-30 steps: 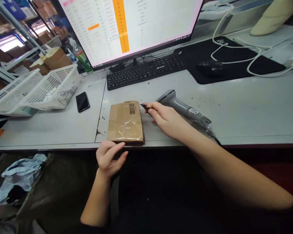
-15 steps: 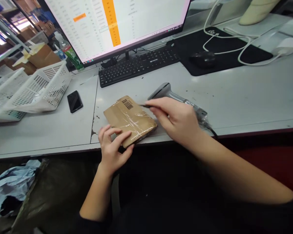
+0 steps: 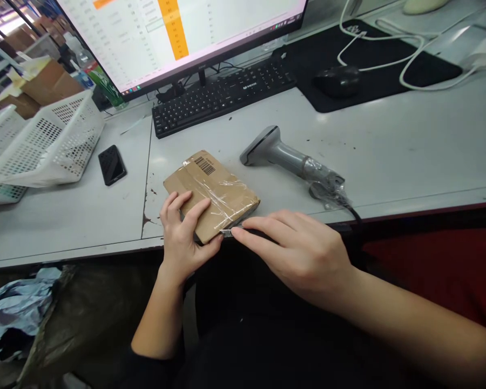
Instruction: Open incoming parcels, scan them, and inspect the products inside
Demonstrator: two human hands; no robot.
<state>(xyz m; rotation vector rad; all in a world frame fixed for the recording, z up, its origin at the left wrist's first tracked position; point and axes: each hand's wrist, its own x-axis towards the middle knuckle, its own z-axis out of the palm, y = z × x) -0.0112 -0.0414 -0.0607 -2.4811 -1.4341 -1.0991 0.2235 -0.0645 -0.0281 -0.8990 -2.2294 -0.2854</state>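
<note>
A small cardboard box (image 3: 227,186), wrapped in clear tape and printed with a barcode, lies tilted at the table's front edge. My left hand (image 3: 181,235) grips its near left corner, fingers on top and thumb at the front side. In my right hand (image 3: 303,254) is a utility knife (image 3: 225,232), pinched between thumb and fingers. Its blade is at the box's front side, close to my left thumb; most of the handle is hidden by my fingers. A grey barcode scanner (image 3: 287,156) lies just behind my right hand.
Behind the box are a black keyboard (image 3: 222,100) and a monitor (image 3: 194,32). A mouse (image 3: 338,81) rests on a black mat (image 3: 384,65) with white cables. To the left lie a phone (image 3: 112,165) and white perforated baskets (image 3: 56,143).
My right hand has moved with the knife from the box's right side down to its front side, uncovering the scanner. My left hand still holds the box.
</note>
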